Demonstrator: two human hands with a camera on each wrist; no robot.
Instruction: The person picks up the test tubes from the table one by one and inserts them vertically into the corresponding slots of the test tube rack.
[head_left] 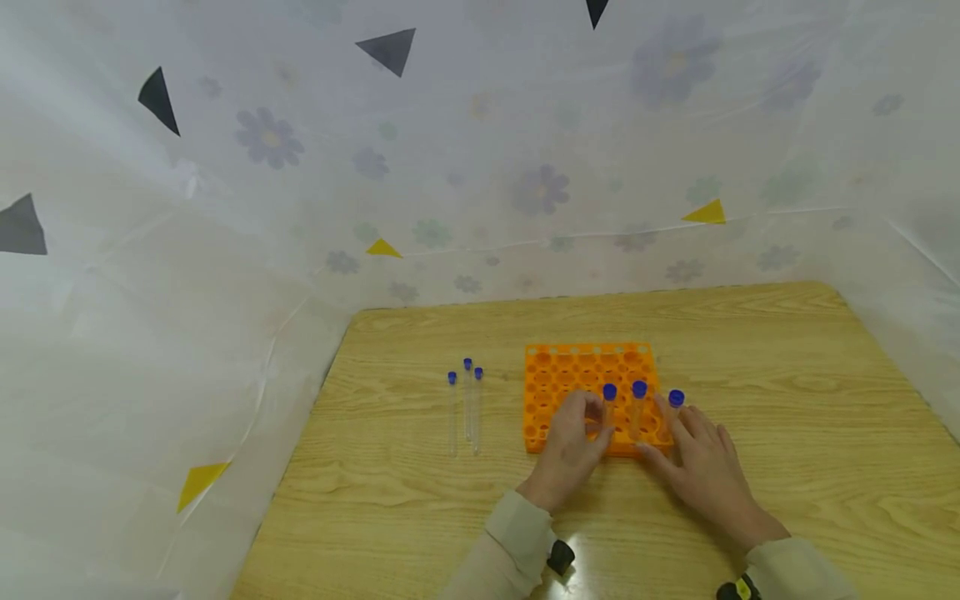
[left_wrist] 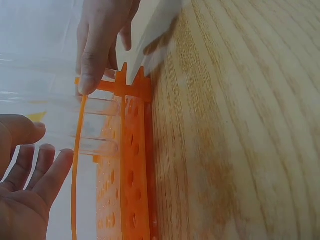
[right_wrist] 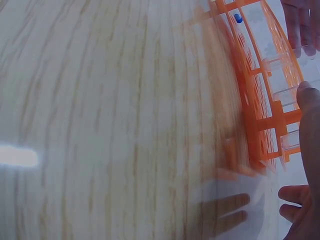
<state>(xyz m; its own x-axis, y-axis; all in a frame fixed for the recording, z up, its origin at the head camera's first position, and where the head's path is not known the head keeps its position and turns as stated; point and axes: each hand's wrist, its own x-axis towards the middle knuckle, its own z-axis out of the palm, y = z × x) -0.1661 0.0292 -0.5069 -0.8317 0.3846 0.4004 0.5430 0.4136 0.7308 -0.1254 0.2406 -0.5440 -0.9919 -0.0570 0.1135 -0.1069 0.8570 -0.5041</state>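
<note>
An orange test tube rack [head_left: 540,433] stands on the table. Three clear test tubes with blue caps stand upright along its right front: a left one [head_left: 610,392], a middle one [head_left: 639,389] and a right one [head_left: 677,397]. My left hand [head_left: 570,446] is at the left tube, thumb and fingers spread apart on either side of it; the left wrist view shows these fingers [left_wrist: 55,172] just off the rack's top plate. The right hand [head_left: 701,467] rests at the rack's right front corner, its thumb [right_wrist: 307,95] at the top edge and other fingers extended past the end.
Left of the rack, three more capped test tubes [head_left: 452,417] lie on the wooden table [head_left: 375,517]. A pale flowered curtain [head_left: 465,167] with coloured triangles hangs behind the table and along its sides.
</note>
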